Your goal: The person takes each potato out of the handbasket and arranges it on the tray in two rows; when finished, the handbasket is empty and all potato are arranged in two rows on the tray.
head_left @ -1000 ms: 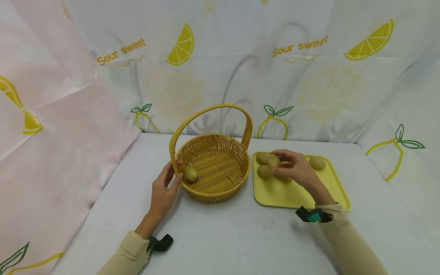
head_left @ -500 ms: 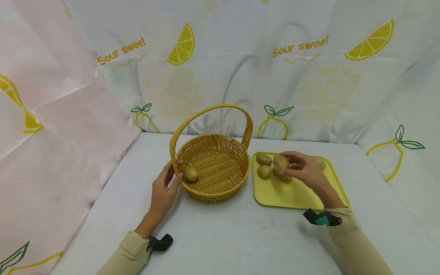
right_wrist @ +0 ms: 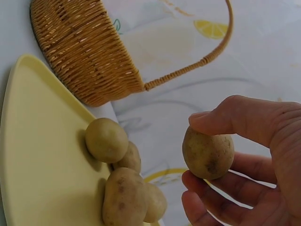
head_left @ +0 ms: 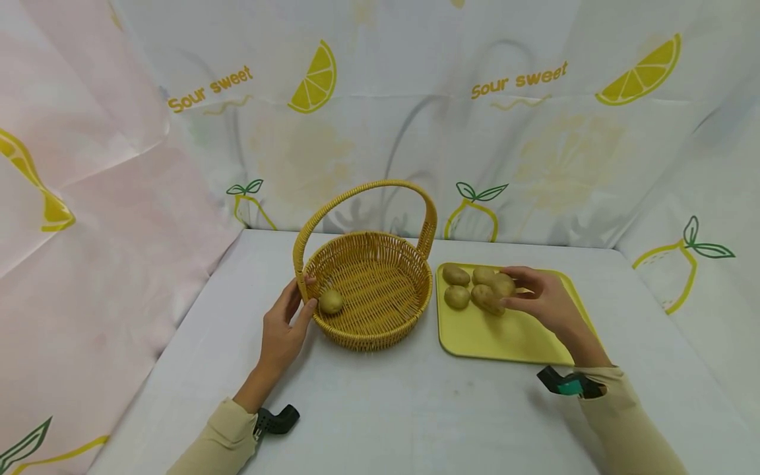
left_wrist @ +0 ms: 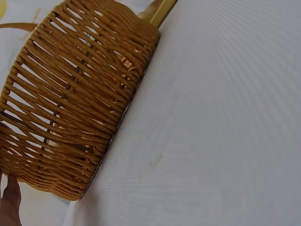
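Observation:
My right hand (head_left: 549, 303) pinches a potato (head_left: 503, 285) between thumb and fingers over the yellow tray (head_left: 475, 336). In the right wrist view this potato (right_wrist: 208, 153) is roundish, with a dark spot, raised clear of the others. Several more potatoes (head_left: 456, 297) lie grouped on the tray's left part. My left hand (head_left: 282, 336) grips the left side of the wicker basket (head_left: 368, 342) by its handle base, thumb outside and fingertips over the rim. One potato (head_left: 330, 301) sits inside the basket, near that hand. The left wrist view shows mostly the basket wall (left_wrist: 80, 103).
Basket and tray stand side by side on a white-covered table (head_left: 380, 402), a narrow gap between them. The basket's tall arched handle (head_left: 382, 183) rises over its opening. A lemon-print cloth (head_left: 380, 119) hangs behind the table.
My right hand has moved right across the tray, carrying the pinched potato and uncovering the grouped ones, while hiding one at the tray's back right. My left hand and the basket have stayed put.

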Demonstrator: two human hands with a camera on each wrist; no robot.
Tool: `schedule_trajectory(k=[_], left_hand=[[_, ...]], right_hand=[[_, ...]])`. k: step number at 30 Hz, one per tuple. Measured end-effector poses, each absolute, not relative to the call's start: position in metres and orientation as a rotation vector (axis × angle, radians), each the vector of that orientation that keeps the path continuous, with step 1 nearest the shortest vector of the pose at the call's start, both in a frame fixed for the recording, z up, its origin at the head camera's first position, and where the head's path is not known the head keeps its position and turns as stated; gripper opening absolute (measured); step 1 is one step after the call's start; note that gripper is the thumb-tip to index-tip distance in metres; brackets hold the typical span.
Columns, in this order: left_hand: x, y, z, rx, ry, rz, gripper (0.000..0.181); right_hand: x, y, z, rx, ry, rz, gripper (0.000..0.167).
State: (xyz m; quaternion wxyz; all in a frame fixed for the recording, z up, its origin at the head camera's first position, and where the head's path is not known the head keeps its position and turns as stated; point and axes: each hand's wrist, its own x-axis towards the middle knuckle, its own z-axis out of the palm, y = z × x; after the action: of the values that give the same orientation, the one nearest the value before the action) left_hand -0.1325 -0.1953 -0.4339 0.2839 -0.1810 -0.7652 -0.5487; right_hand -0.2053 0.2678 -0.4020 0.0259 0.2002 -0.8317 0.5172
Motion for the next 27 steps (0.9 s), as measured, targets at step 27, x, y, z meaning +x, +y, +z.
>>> schedule_trajectory(k=[27], left_hand=[[-0.134,-0.196,-0.436,-0.505,-2.028,-1.476,0.049]], right_hand=[[-0.195,0.29,-0.409,0.526,-2.626,1.551,0.057]])
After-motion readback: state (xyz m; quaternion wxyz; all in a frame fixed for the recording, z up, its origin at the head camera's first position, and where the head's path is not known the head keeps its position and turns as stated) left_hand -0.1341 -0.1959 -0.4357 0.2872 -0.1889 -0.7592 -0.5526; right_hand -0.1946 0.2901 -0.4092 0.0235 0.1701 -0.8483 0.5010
